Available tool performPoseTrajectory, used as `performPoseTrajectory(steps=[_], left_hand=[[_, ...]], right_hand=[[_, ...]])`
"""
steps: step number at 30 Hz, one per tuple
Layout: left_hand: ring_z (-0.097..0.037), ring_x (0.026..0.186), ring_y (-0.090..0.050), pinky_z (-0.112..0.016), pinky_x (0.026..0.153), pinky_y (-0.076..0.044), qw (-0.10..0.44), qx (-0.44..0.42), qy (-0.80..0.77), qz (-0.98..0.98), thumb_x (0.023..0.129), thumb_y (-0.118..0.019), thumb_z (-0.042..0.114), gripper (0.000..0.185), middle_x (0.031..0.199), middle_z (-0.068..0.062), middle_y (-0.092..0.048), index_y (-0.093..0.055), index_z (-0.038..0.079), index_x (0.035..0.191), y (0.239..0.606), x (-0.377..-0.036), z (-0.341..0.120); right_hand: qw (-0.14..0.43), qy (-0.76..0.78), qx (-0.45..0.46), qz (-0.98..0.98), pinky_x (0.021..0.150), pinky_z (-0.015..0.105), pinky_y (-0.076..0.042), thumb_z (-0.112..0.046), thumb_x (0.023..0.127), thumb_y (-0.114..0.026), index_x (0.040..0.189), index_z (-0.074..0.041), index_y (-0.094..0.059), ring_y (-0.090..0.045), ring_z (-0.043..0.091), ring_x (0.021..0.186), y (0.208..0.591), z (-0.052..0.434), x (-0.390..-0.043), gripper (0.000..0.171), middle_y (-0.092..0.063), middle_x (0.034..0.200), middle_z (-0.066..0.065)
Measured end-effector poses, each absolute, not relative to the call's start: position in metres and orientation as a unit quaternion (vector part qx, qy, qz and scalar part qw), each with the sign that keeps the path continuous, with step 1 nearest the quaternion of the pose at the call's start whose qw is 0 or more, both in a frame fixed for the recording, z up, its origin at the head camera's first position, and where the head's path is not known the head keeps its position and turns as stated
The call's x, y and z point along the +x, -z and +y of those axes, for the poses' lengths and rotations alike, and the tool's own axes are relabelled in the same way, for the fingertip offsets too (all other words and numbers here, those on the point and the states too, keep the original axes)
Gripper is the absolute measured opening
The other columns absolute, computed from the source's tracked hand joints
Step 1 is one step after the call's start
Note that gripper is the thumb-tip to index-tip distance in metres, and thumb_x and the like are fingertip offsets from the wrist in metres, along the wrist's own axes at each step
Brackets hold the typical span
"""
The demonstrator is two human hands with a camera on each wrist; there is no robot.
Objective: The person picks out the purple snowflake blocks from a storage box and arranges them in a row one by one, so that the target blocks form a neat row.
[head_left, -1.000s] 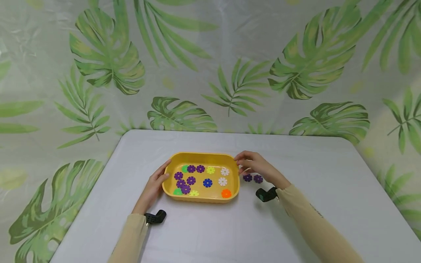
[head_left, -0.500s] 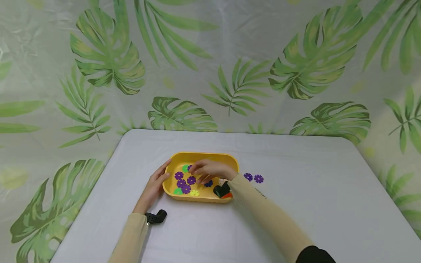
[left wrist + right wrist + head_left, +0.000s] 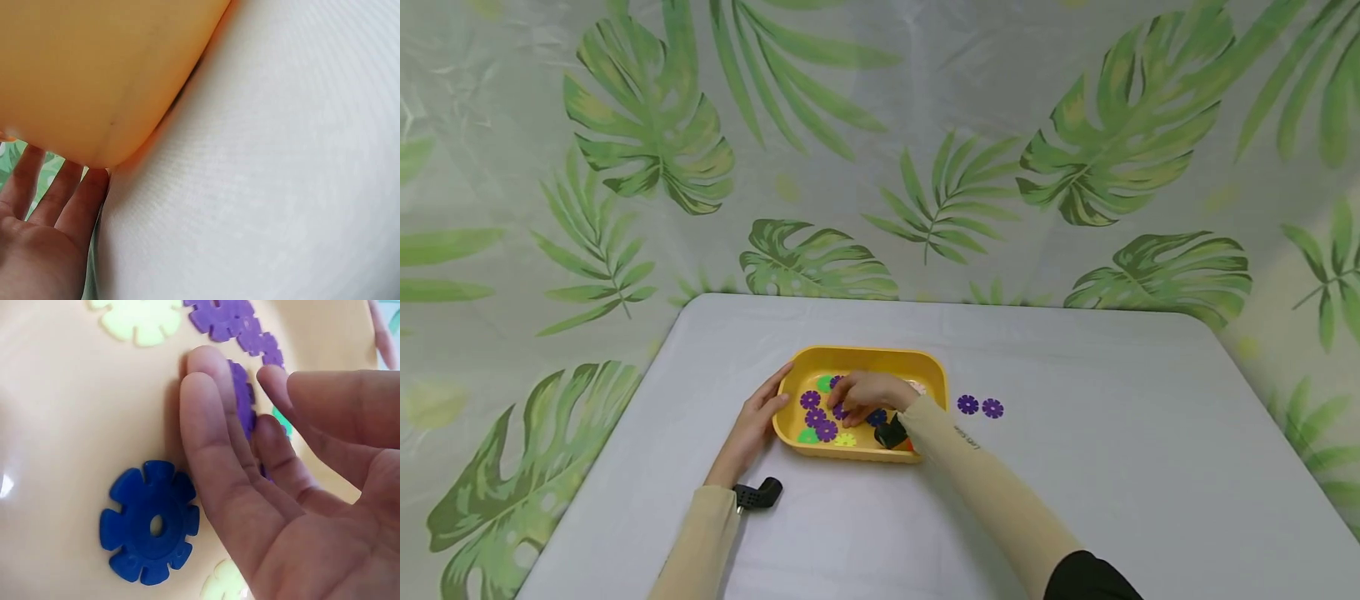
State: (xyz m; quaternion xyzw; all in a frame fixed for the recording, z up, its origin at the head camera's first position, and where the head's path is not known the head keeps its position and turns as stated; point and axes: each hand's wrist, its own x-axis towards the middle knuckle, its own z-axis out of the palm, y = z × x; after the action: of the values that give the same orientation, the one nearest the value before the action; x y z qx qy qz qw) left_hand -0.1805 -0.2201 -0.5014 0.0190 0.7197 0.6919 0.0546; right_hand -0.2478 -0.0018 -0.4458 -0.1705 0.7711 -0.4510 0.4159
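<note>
A pale curtain printed with large green palm leaves [image 3: 647,150] hangs behind a white cloth-covered surface [image 3: 1112,467]. On it sits a yellow rectangular plastic tray [image 3: 865,357] holding flat gear-shaped plastic discs. The left hand [image 3: 752,421] rests relaxed against the tray's left wall. The right hand [image 3: 868,396] reaches inside, fingers closing on a purple disc [image 3: 240,394] beside a blue disc [image 3: 150,522]. Two purple discs [image 3: 980,407] lie on the surface right of the tray. The sleeve lettering is too small to read.

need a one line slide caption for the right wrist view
Right hand fingers touch a purple disc beside a blue disc in the yellow tray.
</note>
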Motion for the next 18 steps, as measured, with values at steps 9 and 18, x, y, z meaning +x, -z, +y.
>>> performPoseTrajectory(steps=[9,18], left_hand=[[-0.021,0.144,-0.013,-0.037,0.115,-0.017,0.069,0.025,-0.696,0.714,0.103,-0.042,0.013,0.049,0.157,-0.003,-0.019,-0.031,0.015,0.151,0.482,-0.174,-0.215],[-0.017,0.143,-0.016,-0.033,0.115,-0.018,0.055,0.030,-0.697,0.714,0.103,-0.044,0.019,0.048,0.156,0.003,-0.022,-0.034,0.021,0.150,0.500,-0.179,-0.220]], right_hand=[[0.374,0.424,-0.185,0.803,0.064,0.030,-0.057,0.011,0.090,-0.044,0.109,0.006,-0.058,-0.060,0.019,0.065,0.446,-0.004,-0.243,0.025,-0.058,0.099,0.011],[0.376,0.458,-0.197,0.781,0.050,0.021,-0.051,0.006,0.092,-0.051,0.097,0.003,-0.052,-0.056,0.015,0.053,0.442,0.007,-0.248,0.006,-0.055,0.070,0.010]])
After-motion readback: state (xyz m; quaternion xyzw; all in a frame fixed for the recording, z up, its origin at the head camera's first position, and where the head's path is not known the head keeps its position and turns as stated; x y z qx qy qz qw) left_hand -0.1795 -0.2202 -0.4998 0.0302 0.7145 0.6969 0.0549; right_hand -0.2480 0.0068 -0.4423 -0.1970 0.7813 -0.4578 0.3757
